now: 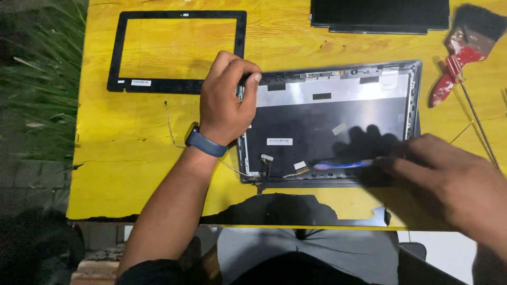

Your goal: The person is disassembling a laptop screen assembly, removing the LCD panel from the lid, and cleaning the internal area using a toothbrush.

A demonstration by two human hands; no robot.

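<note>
Lying flat near the front edge of the scuffed yellow wooden table [132, 158], inner side up: the dark grey laptop lid shell [330, 126], stripped of its screen, with a silvery strip along the far edge and small labels and tape patches on the dark sheet. Gripped at the far left corner by the left hand [226, 100], fingers curled down over the rim and thumb pressed on the inner face; blue wristband [206, 143] on that wrist. Fingertips mostly hidden behind the knuckles there, so the exact hold hard to make out. Over the near right part, the right hand [449, 179], blurred, fingers extended and loosely apart toward the near edge of the shell; unclear whether pinching anything or only touching the surface. A bluish streak just beside those fingertips, too smeared to identify. Thin cables [264, 163] trailing at the near left hinge corner.

Further out: an empty black rectangular screen bezel [177, 84] at the far left, just beside the left hand; a black flat display panel [380, 16] at the far edge, cut off at the top; a red-handled paintbrush with dark bristles [465, 47] at the right. Grass beyond the left table edge, dim.
</note>
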